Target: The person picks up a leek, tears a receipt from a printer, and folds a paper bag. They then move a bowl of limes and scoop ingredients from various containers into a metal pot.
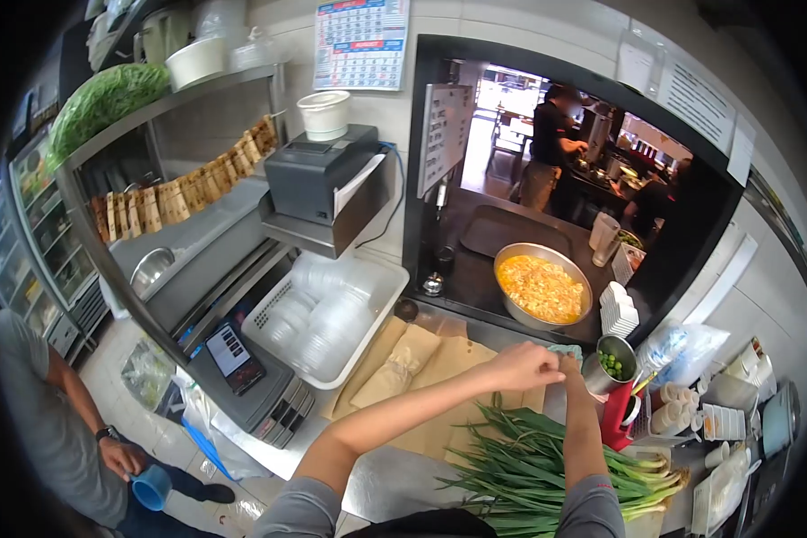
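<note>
Both my arms reach over the steel counter. My left hand [527, 366] is closed, and what it grips, if anything, is hidden. My right hand [568, 362] is close beside it, by a pale blue-green crumpled thing [565, 351]; its fingers are mostly hidden. Under my forearms lies a large bunch of green onions [520, 457], roots to the right. Brown paper [444, 430] is spread beneath, with a wrapped paper packet [396, 366] on it. Right of my hands stands a steel container [592, 372] with small green pieces inside.
A steel bowl of orange-yellow food [543, 285] sits on the pass-through ledge. Left are a white basket of clear plastic containers [327, 314] and a phone [233, 357]. A person holding a blue cup [151, 487] stands at left. Other people are beyond the opening.
</note>
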